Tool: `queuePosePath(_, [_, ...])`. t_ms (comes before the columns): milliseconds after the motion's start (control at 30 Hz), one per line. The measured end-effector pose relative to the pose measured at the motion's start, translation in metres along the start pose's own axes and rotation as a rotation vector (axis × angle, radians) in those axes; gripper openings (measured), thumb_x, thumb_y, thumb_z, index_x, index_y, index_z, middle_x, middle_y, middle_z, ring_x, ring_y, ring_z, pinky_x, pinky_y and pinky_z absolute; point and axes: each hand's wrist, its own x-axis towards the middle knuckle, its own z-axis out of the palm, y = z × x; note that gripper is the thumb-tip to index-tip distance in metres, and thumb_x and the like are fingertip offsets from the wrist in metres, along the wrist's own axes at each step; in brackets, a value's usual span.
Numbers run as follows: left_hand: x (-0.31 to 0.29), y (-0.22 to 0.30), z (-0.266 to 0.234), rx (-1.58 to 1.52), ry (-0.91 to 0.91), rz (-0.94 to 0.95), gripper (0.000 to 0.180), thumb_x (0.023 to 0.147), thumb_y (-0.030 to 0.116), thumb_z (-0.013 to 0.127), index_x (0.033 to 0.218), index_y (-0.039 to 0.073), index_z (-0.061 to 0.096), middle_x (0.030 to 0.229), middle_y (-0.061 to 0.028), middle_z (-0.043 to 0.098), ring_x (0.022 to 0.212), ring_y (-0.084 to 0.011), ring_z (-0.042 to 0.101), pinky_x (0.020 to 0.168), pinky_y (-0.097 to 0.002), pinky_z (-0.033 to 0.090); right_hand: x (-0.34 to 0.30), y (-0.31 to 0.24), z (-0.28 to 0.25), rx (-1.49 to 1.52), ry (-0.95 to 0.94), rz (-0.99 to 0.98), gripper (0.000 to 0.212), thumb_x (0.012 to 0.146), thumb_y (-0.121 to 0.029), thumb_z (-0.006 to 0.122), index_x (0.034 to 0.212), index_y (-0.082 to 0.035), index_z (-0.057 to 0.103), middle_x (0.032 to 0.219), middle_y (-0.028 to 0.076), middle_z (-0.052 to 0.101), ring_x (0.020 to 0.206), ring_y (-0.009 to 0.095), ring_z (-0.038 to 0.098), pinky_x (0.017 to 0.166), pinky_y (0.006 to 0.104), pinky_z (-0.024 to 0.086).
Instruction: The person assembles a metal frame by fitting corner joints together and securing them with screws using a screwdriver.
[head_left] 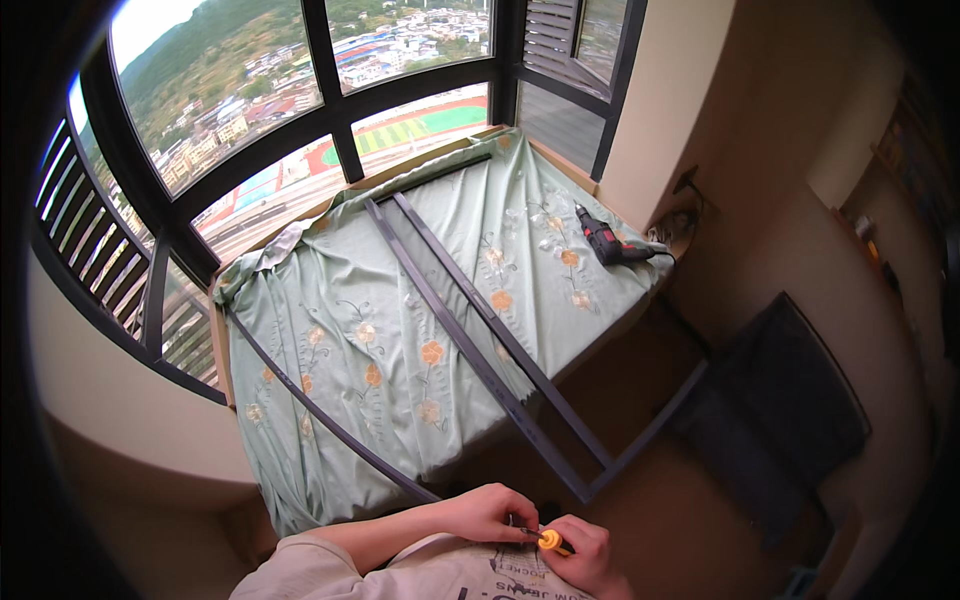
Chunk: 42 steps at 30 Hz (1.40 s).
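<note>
Close to my body, my right hand (585,555) is closed round a screwdriver (551,541) with a yellow and black handle. The shaft points left toward my left hand (495,514). Its fingers are bent together at the shaft's far end, and whatever they pinch is too small or hidden to make out. Beyond my left wrist, a long dark metal strip (340,428) runs up to the left over the cloth. Two parallel dark metal bars (470,345) lie across the cloth, joined at their near end, which juts past the edge.
A pale green flowered cloth (400,390) covers the window ledge. A black and red power drill (605,240) rests on its right side, its cord hanging off. Another dark bar (660,425) reaches toward a dark fabric piece (775,420) at right. Windows (410,45) line the back.
</note>
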Motion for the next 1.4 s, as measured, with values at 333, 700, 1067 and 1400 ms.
queuePosePath(333, [-0.003,0.006,0.004,-0.017,-0.030,-0.033,0.019,0.087,0.021,0.070,0.096,0.004,0.072,0.080,-0.0075,0.068,0.071,-0.0151,0.064,0.063,-0.0288,0.051,-0.019,0.015,0.003,0.029,-0.072,0.078,0.020,0.070,-0.002,0.075,0.089,-0.002,0.068,0.083,0.013,0.068,0.071,0.027,0.067,0.062,0.0326,0.053])
queuePosePath(700, [0.008,0.018,0.005,-0.011,-0.034,-0.071,0.010,0.085,0.013,0.072,0.089,0.003,0.073,0.082,-0.0072,0.068,0.074,-0.0181,0.065,0.065,-0.0288,0.051,-0.032,0.034,-0.008,0.153,-0.069,0.089,0.014,0.072,0.001,0.071,0.083,-0.002,0.063,0.079,0.011,0.064,0.068,0.027,0.064,0.060,0.0322,0.051])
queuePosePath(1067, [0.005,0.011,0.022,-0.033,-0.046,-0.230,0.007,0.083,0.009,0.073,0.082,0.002,0.072,0.079,-0.0056,0.068,0.072,-0.0163,0.064,0.066,-0.0276,0.049,-0.140,0.294,0.058,0.938,0.698,1.175,0.035,0.085,-0.029,0.078,0.111,-0.009,0.064,0.098,0.001,0.068,0.091,0.013,0.064,0.060,0.0292,0.046])
queuePosePath(1400, [0.007,0.013,0.025,-0.015,-0.033,-0.330,0.009,0.082,0.010,0.074,0.080,0.002,0.071,0.077,-0.0064,0.070,0.074,-0.0159,0.065,0.068,-0.0284,0.048,-0.137,0.323,0.065,1.027,0.562,1.094,0.022,0.082,-0.025,0.080,0.088,-0.013,0.061,0.088,0.000,0.067,0.084,0.014,0.066,0.056,0.0287,0.047])
